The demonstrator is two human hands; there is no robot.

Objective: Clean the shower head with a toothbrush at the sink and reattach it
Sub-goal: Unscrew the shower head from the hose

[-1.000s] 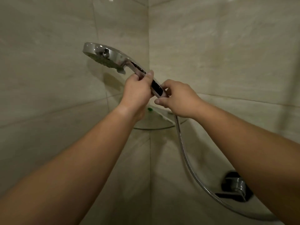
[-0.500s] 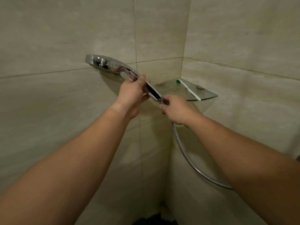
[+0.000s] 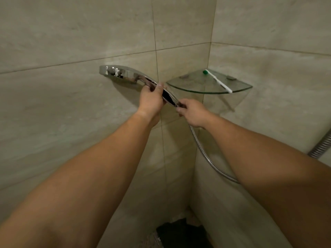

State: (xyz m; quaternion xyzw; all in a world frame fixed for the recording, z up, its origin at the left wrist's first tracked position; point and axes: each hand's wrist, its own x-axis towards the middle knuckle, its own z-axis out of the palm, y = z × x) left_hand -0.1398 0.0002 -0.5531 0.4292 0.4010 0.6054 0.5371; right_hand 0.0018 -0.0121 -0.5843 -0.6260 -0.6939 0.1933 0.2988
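Note:
A chrome shower head (image 3: 118, 73) with a curved handle is held out in front of the tiled wall, its face turned down and away. My left hand (image 3: 151, 100) grips the middle of the handle. My right hand (image 3: 192, 112) pinches the handle's lower end, where the metal hose (image 3: 206, 154) joins it. The joint itself is hidden under my fingers. A white toothbrush (image 3: 217, 81) with a green end lies on the glass corner shelf (image 3: 179, 85), just right of my hands.
Beige tiled walls meet in a corner behind the shelf. The hose loops down to the right behind my right forearm, and another stretch of hose (image 3: 320, 146) shows at the right edge. A dark object (image 3: 180, 231) lies on the floor in the corner.
The view has swung left and down, so the shelf with the toothbrush now sits in plain sight at the right. Both hands keep their hold on the handle and the hose end.

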